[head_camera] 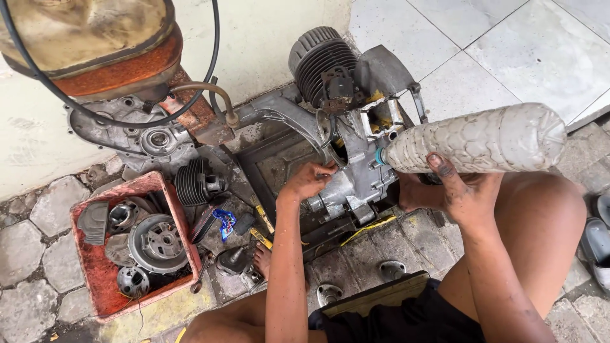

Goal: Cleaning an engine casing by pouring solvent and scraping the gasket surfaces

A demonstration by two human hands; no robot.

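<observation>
Right hand [459, 190] grips plastic bottle [476, 138], neck at engine casing [356, 171]; left hand [309, 180] half-curled, steadying casing.

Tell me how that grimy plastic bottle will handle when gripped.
The plastic bottle is thin-walled and dimpled, so it probably flexes under the right hand. Its film of grime and the oily fingers suggest it could slip. Being round, it would likely roll if laid down.
</observation>
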